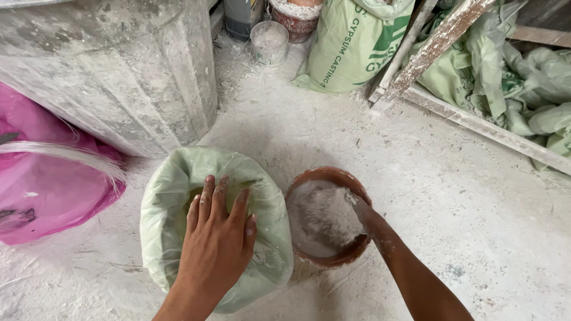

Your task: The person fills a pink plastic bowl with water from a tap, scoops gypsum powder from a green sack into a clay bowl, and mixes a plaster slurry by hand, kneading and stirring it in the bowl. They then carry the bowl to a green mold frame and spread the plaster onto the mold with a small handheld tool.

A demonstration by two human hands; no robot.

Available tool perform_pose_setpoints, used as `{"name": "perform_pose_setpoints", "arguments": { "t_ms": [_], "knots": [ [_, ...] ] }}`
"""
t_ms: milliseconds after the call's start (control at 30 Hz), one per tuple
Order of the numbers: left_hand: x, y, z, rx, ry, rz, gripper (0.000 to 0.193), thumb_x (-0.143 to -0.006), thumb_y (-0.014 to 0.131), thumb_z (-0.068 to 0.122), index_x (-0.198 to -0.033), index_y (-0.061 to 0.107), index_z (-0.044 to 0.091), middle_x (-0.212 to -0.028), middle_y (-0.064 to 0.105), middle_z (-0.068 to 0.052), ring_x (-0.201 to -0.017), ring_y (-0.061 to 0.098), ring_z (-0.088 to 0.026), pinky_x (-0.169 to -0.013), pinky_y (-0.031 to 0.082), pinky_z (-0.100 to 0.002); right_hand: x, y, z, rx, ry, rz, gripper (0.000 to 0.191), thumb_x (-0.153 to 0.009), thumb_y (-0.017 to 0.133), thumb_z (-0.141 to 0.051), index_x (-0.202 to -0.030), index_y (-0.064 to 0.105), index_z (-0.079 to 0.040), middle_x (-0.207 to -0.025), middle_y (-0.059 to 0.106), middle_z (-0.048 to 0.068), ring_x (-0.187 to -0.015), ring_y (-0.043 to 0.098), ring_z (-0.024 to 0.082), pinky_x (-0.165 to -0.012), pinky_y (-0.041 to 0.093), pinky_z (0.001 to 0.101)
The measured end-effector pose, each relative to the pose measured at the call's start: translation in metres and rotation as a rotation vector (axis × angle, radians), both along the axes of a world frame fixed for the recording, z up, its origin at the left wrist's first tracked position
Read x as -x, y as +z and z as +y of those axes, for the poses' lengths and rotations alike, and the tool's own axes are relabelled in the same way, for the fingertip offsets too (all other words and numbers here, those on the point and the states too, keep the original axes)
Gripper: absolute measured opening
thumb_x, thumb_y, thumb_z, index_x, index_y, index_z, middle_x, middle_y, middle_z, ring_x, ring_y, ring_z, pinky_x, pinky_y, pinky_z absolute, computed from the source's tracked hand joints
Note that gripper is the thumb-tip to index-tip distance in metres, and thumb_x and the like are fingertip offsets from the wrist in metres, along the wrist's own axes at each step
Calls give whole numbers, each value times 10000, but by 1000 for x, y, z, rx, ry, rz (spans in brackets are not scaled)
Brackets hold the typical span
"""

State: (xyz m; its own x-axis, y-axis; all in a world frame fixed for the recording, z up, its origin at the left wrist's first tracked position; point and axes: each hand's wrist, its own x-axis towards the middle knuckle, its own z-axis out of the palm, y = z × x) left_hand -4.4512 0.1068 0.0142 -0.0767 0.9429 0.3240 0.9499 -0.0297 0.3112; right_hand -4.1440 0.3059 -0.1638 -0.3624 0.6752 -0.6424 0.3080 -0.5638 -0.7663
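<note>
floor (452,196): dusty concrete, white powder lying all over it, carrying everything in the scene.
concrete block (113,65): big grey powder-caked mass, sitting up and to the left of the open sack, close to it.
pink plastic (41,190): crumpled sheet lying left of the open sack, a bundle of pale fibres (65,156) trailing across its top.
printed sack (351,44): full pale green bag, standing well beyond the open sack, up and to the right.
empty sacks (523,83): pile of crumpled green bags lying far right of the open sack, behind a wooden frame (488,128); two powder-streaked planks (431,44) leaning in front of them.
open sack (178,196): pale green bag sitting low centre on the floor, mouth rolled open, facing up.
bowl (324,175): round reddish-brown bowl, sitting just right of the open sack, touching or nearly touching it, holding a mound of grey-white powder (321,217).
left hand (217,238): lying flat on top of the open sack, palm down, fingers spread; grip wide, holding nothing, just pressing on the plastic.
right hand (364,214): reaching into the bowl just right of the open sack, fingers digging into the powder; grip state cannot tell, fingers being buried and dusted white.
clear cup (269,41): small dusty container standing far beyond the open sack, beside the printed sack, a red-brown pot (295,21) just behind it.
</note>
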Motion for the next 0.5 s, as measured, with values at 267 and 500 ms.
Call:
{"name": "perform_pose_setpoints", "arguments": {
  "t_ms": [267, 500],
  "knots": [
    [16, 0, -7, 29, 53, -42, 474, -964, 504, 297, -1334, 572, 8, -1468, 446, -281, -1449, 299, -458, -1138, 259, -560, 15, 99, 9, -224, 356, -336, 628, -916, 602, -409, -1443, 484, -89, -1436, 586, 175, -1141, 697, 281, -845, 639, 417],
    [42, -1, -5, -15, 248, 127, 499, -939, 538, 313, -1364, 559, 53, -1498, 414, -282, -1458, 300, -467, -1111, 285, -609, 165, 69, -79, -467, 745, 296, 562, -989, 463, -539, -1286, 539, -68, -1297, 608, 141, -1075, 667, 187, -800, 652, 378]
  ]
}}
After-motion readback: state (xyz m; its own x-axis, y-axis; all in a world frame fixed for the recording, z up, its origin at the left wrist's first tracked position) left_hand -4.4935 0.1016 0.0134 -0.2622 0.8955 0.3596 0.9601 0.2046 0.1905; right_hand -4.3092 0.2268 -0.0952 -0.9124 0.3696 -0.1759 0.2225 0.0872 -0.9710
